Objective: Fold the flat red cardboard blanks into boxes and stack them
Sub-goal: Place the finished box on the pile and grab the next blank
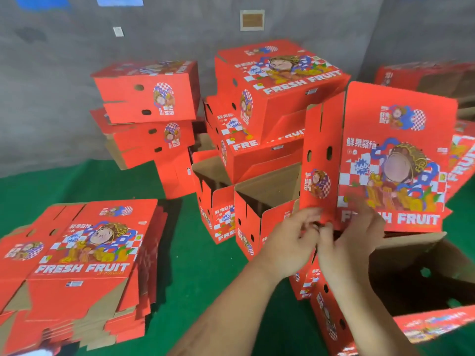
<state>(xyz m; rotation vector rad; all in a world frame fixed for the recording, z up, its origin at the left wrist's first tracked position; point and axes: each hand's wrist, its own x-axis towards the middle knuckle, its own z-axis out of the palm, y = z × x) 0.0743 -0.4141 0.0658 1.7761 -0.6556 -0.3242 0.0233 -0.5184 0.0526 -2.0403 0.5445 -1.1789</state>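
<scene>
On green floor [77, 183], far left: blank stack [77, 258], flat, printed side up. Behind it, closed boxes [146, 98] stacked by grey wall [64, 73]; taller pile [272, 80] centre w/ open boxes [259, 201] below. Left hand [293, 237] & right hand [352, 240], fingers curled, pinch bottom edge of upright blank [385, 160], part-folded, above open box [416, 273] at right.

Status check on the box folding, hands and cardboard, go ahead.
Left hand and right hand both grip the upright blank at its lower edge. Flat pile waits left. Folded stacks crowd just behind.
</scene>
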